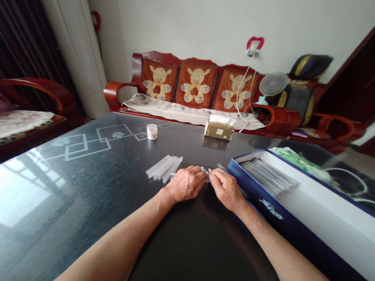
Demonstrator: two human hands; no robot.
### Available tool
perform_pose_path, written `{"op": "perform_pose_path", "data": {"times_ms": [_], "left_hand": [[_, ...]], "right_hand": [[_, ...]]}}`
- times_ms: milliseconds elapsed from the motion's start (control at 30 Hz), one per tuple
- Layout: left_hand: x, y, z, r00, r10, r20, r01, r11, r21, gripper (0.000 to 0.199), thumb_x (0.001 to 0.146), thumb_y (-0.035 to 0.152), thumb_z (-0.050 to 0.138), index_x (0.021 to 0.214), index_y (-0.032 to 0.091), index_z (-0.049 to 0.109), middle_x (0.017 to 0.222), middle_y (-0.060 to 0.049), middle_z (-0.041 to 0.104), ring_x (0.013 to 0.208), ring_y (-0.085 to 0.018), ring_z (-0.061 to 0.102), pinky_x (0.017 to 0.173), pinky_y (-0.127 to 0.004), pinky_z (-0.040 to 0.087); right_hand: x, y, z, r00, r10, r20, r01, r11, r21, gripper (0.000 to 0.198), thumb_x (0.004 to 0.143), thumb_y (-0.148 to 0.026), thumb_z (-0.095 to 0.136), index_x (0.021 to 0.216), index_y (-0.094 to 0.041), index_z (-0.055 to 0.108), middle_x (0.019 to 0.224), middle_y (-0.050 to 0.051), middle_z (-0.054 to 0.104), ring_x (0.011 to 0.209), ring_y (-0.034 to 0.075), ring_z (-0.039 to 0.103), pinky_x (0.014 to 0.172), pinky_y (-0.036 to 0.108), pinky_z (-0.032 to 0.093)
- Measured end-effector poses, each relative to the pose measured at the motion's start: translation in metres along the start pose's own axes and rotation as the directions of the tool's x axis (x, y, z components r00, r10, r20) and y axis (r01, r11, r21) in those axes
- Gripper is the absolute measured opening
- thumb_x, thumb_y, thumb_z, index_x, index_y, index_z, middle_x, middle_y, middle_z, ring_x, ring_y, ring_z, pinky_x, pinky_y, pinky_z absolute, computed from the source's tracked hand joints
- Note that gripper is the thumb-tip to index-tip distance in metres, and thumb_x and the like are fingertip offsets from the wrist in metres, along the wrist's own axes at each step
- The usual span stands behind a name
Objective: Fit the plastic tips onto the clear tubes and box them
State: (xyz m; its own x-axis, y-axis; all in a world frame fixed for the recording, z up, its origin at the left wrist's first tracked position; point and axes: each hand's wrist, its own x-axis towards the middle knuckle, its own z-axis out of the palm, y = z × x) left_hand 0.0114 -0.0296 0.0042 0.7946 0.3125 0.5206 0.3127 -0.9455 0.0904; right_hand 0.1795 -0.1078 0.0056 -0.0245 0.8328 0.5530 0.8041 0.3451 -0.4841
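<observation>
Both hands meet over the dark table, close together. My left hand is closed, its fingers bent downward; what they grip is hidden. My right hand pinches thumb against forefinger, and the thing between them is too small to make out. Small whitish pieces show just behind the fingertips. Left of my left hand lies a bundle of translucent white tubes, side by side. Beside my right hand stands a long blue box with a white inside. Thin grey sticks lie together at its far end.
The glossy dark table reflects window light on the left. A small white tub and a tissue box stand farther back. A green-and-white bag lies beyond the blue box. Behind the table is a wooden sofa with cushions.
</observation>
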Motion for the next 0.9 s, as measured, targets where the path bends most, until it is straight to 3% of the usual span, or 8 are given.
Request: {"op": "perform_pose_path", "data": {"times_ms": [133, 300, 400, 800, 900], "left_hand": [[0.0001, -0.0006, -0.0005, 1.000, 0.002, 0.002, -0.002, 1.000, -0.001, 0.029, 0.097, 0.029, 0.035, 0.100, 0.015, 0.061, 0.086, -0.006, 0.059, 0.080, -0.017, 0.057, 0.071, -0.026, 0.047], [0.0000, -0.0025, 0.0002, 1.000, -0.004, -0.009, 0.004, 1.000, 0.001, 0.029, 0.097, 0.028, 0.035, 0.101, 0.015, 0.061, 0.085, -0.006, 0.059, 0.080, -0.017, 0.058, 0.071, -0.026, 0.048], [-0.0003, -0.0026, 0.0008, 1.000, -0.003, -0.013, 0.003, 1.000, -0.002, 0.029, 0.097, 0.029, 0.036, 0.101, 0.015, 0.061, 0.085, -0.005, 0.059, 0.079, -0.017, 0.058, 0.070, -0.026, 0.048], [0.0010, -0.0006, -0.0005, 1.000, 0.010, 0.007, -0.010, 1.000, -0.017, 0.032, 0.097, 0.028, 0.034, 0.097, 0.015, 0.063, 0.084, -0.006, 0.061, 0.079, -0.017, 0.058, 0.070, -0.026, 0.047], [0.0022, -0.0019, -0.0011, 0.997, 0.036, -0.068, -0.037, 0.999, -0.014, 0.030, 0.096, 0.027, 0.036, 0.102, 0.015, 0.063, 0.087, -0.007, 0.062, 0.081, -0.018, 0.058, 0.074, -0.029, 0.048]], "right_hand": [[0.0000, 0.0013, -0.0004, 0.999, 0.049, -0.006, -0.049, 0.999, -0.008, 0.033, 0.096, -0.031, 0.036, 0.070, -0.021, 0.053, 0.073, 0.004, 0.059, 0.070, 0.017, 0.057, 0.067, 0.029, 0.043], [-0.0009, 0.0023, -0.0057, 1.000, -0.001, -0.015, 0.001, 1.000, 0.023, 0.011, 0.090, -0.027, 0.048, 0.089, -0.021, 0.058, 0.087, 0.005, 0.062, 0.079, 0.018, 0.059, 0.073, 0.030, 0.046], [-0.0011, 0.0013, -0.0061, 0.999, -0.038, -0.005, 0.038, 0.999, 0.020, 0.007, 0.087, -0.024, 0.051, 0.089, -0.021, 0.057, 0.087, 0.004, 0.061, 0.079, 0.018, 0.059, 0.074, 0.030, 0.046], [0.0001, -0.0017, -0.0018, 1.000, -0.018, 0.014, 0.018, 1.000, -0.019, 0.024, 0.093, -0.027, 0.041, 0.075, -0.021, 0.057, 0.079, 0.005, 0.061, 0.076, 0.018, 0.058, 0.072, 0.030, 0.044], [0.0013, -0.0031, -0.0025, 1.000, 0.010, 0.002, -0.010, 1.000, -0.006, 0.027, 0.093, -0.030, 0.042, 0.073, -0.021, 0.057, 0.077, 0.004, 0.062, 0.074, 0.018, 0.058, 0.071, 0.029, 0.043]]}}
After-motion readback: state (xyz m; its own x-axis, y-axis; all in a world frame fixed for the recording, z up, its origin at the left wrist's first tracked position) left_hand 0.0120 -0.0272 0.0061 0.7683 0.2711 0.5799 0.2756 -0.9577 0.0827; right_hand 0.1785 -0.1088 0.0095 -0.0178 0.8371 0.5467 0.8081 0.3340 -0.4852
